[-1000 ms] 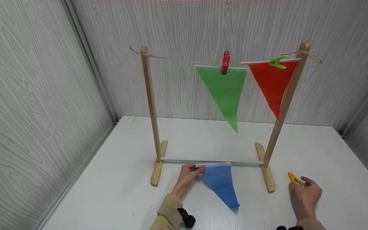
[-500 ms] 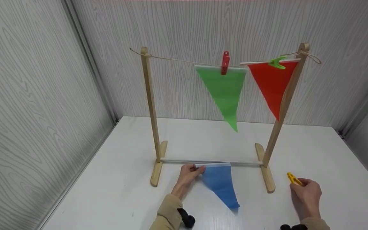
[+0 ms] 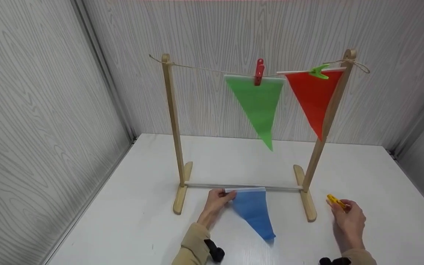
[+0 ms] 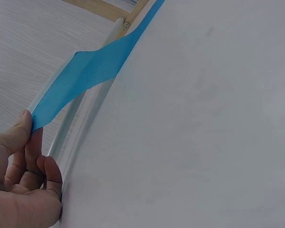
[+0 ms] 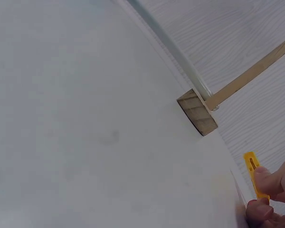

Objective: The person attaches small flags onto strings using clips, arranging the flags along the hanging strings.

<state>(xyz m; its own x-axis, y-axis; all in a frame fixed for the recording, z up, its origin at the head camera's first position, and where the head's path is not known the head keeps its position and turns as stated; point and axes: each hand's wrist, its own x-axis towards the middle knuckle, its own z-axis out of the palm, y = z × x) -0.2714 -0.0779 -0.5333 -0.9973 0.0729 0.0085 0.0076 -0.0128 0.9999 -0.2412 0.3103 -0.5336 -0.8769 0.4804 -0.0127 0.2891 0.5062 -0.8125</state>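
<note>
My left hand [image 3: 217,203] pinches the top left corner of a blue triangular pennant [image 3: 252,209], thumb in front of its white top edge. The pennant's lower tip reaches down toward the table in the head view. In the left wrist view the blue pennant [image 4: 85,76] stretches away from the thumb and fingertips. To the right of the stand, my right hand [image 3: 350,221] holds a yellow clothespin [image 3: 335,201] between thumb and fingers. The same yellow clothespin [image 5: 251,166] sticks out past the thumb in the right wrist view.
Across a wooden stand [image 3: 173,121] runs a string [image 3: 201,69]. A red clothespin [image 3: 259,71] holds a green pennant [image 3: 258,103] on it, and a green clothespin [image 3: 320,72] a red pennant [image 3: 313,95]. A white rod [image 3: 282,187] joins the stand's feet on the white table [image 3: 123,206].
My right hand has lifted the yellow clothespin slightly and moved it a little to the left, turning it between the fingers. The left hand and blue pennant have stayed put.
</note>
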